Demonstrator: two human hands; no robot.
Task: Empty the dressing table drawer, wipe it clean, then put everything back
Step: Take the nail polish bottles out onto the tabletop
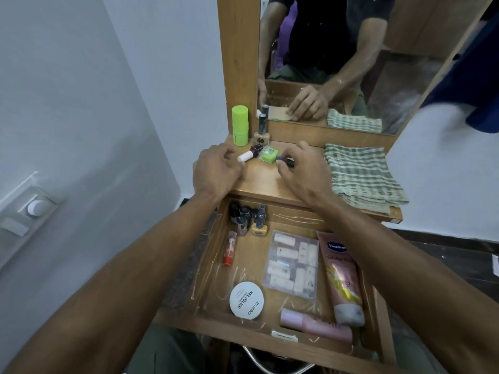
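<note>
Both hands are up on the dressing table top [259, 179]. The right hand [299, 168] pinches the dark cap of a green nail polish bottle [267, 155] lying on its side. The left hand [216, 168] hovers with fingers loosely curled, just beside a white-capped bottle [249, 155], holding nothing. Below, the drawer [243, 330] hangs open, with a pink tube [341, 276], a round white tin [246, 299] and a clear box [293, 265] inside. A checked cloth [361, 176] lies folded at the right.
</note>
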